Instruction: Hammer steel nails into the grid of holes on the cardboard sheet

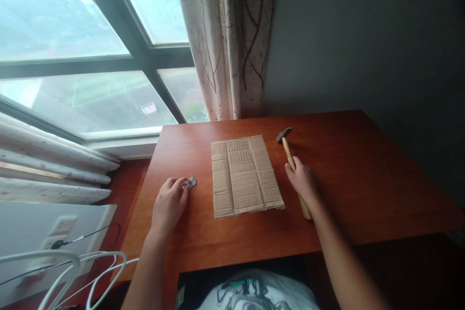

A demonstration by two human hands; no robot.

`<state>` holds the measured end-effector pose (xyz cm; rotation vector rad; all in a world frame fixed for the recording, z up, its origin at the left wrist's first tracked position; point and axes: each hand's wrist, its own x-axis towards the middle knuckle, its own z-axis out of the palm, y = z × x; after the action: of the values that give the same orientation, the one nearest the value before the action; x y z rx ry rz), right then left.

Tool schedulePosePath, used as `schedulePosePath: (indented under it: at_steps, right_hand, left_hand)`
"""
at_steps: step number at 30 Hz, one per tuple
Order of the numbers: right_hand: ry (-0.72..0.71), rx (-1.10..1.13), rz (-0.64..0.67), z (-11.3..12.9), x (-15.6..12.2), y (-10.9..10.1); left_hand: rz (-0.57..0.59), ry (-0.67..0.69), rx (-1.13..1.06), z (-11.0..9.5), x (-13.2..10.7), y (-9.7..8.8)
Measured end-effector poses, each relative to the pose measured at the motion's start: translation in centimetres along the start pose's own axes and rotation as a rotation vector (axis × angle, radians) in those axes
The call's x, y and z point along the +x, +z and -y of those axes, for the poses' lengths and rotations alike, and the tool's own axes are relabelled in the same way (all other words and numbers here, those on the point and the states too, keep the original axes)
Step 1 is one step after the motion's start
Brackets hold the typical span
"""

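A hammer [285, 136] with a wooden handle lies at the right of the table, its metal head pointing away from me. My right hand [302, 178] is closed around the middle of that handle. On the left, a small bunch of metal nails [191, 182] shows at the fingertips of my left hand [170, 202], whose thumb and fingers are closed on its near end. Between both hands a sheet of corrugated cardboard [245, 186] lies flat, with a patch of small dark holes or dots [240, 153] in rows near its far edge.
The reddish-brown wooden table [348, 164] reaches toward a grey wall. A window [109, 97] and a patterned curtain [232, 38] stand behind it. White cables [119, 264] and a wall socket [54, 240] with a plug are at lower left.
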<state>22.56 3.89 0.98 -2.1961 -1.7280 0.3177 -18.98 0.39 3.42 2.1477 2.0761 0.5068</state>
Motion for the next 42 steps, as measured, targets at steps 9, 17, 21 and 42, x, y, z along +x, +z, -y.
schedulePosePath:
  at_steps: [9, 17, 21, 42]
  right_hand:
    - [0.002, 0.013, -0.005, 0.1, 0.0, 0.0]
    - [-0.014, 0.023, -0.009, -0.2, 0.0, 0.2]
    - [-0.008, 0.029, -0.006, -0.3, 0.1, 0.3]
    - [-0.002, 0.026, 0.009, -0.3, 0.2, 0.3]
  left_hand:
    - [0.141, -0.062, 0.117, -0.2, 2.2, -1.3]
    - [0.209, -0.078, 0.163, -0.7, 3.4, -2.0]
    - [0.211, -0.054, 0.153, -0.7, 3.7, -2.1]
    - [0.078, -0.118, 0.074, -2.2, 4.4, -3.1]
